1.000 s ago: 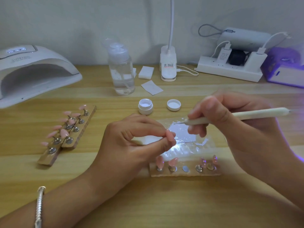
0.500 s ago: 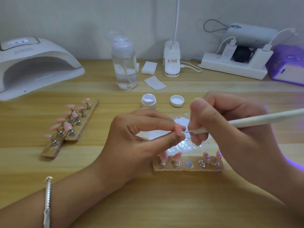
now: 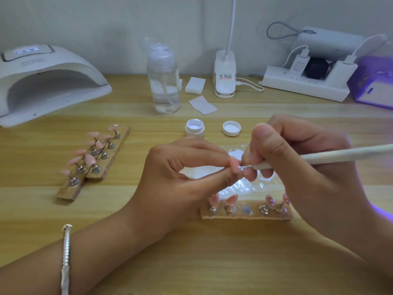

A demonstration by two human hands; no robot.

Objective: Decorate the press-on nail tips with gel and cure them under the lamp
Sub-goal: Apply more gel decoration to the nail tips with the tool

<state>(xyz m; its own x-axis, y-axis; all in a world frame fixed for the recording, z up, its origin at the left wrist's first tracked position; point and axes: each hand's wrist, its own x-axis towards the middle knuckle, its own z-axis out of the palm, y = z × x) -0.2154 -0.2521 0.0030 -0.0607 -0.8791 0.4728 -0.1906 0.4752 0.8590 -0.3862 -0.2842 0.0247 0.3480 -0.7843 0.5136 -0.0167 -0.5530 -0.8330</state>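
Wooden table (image 3: 191, 262): left hand (image 3: 180, 177) pinches pink nail tip (image 3: 234, 165); right hand (image 3: 297, 162) grips white brush (image 3: 319, 157), its point touching the tip.

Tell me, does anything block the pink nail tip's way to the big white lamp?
Nothing tall does. Two wooden holder strips lie low on the table between the nail tip in the left hand and the curing lamp, probably easy to lift over.
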